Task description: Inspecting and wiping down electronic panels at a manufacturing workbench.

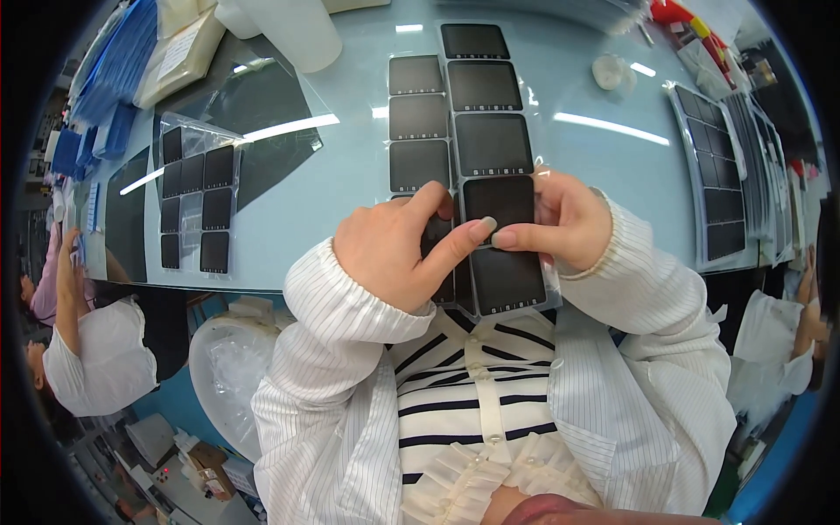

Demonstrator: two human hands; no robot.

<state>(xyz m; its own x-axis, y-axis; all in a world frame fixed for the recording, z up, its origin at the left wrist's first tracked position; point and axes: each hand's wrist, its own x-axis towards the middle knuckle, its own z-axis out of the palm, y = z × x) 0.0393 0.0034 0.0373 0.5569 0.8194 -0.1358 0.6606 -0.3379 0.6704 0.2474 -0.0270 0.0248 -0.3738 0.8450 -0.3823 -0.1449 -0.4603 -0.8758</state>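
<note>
In front of me lies a clear plastic tray (535, 92) with flat dark rectangular panels in two columns, its near end reaching past the table edge towards my chest. My right hand (573, 226) grips the tray's right edge, thumb on top of a dark panel (500, 198) and fingers partly hidden beneath. My left hand (394, 245) is closed over the left column, its forefinger curled and its thumb tip resting on the same panel beside my right thumb. Nearest me, another dark panel (507, 282) lies below both thumbs. The left hand's other fingers are hidden.
On the left lies a clear tray (191, 210) with several smaller dark panels, near dark sheets (271, 144). Blue plastic trays (114, 70) and a white cylindrical container (293, 31) stand behind. Stacked panel trays (719, 175) and a small white roll (608, 72) are right. Other people work either side.
</note>
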